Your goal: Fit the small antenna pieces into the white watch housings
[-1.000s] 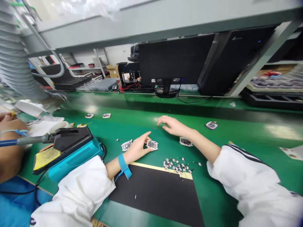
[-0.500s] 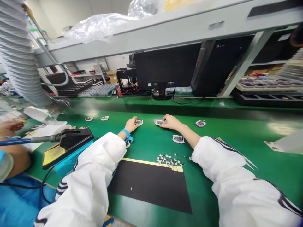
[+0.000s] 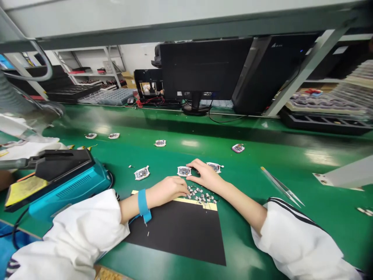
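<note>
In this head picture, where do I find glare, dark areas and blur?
Head view: glare patches on the table; head view, below the monitor: a dark band, perhaps shadow; head view, left edge: the hose looks smeared; head view, centre: left hand and right hand look clearer.

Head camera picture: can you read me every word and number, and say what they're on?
No words or numbers can be read.
Tall black box: a triangle sign with letters, too small to read.
White-rimmed device at the right hand: any markings are too small.
</note>
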Tool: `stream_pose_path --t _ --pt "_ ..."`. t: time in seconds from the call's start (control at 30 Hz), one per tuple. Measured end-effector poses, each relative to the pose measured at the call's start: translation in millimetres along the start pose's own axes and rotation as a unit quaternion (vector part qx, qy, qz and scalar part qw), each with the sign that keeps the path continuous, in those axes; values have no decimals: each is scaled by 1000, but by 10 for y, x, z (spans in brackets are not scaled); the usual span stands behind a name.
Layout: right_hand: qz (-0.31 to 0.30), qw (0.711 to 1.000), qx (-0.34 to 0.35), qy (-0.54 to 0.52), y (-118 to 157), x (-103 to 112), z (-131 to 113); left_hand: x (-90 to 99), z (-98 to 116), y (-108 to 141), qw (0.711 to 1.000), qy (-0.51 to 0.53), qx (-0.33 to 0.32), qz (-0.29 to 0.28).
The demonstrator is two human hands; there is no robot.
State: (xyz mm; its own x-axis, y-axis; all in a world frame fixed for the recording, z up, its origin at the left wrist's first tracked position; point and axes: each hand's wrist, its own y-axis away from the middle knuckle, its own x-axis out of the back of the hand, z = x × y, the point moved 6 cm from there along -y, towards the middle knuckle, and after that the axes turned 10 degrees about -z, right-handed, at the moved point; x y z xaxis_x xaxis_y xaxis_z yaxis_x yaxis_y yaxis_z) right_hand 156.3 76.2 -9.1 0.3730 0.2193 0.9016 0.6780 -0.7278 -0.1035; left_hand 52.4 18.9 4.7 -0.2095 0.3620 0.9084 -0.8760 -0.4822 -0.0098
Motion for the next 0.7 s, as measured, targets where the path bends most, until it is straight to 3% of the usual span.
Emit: stream_pose_path --t 0.27,0.53,0.7 --pt "37 999 -2 6 12 -26 -18 -22 -116 -18 999 -12 -4 41" --pt "31 999 0 10 14 -53 -72 -38 -125 18 999 -11 5 46" --pt "21 999 27 9 25 -60 -93 6 -103 45 995 -66 -4 69"
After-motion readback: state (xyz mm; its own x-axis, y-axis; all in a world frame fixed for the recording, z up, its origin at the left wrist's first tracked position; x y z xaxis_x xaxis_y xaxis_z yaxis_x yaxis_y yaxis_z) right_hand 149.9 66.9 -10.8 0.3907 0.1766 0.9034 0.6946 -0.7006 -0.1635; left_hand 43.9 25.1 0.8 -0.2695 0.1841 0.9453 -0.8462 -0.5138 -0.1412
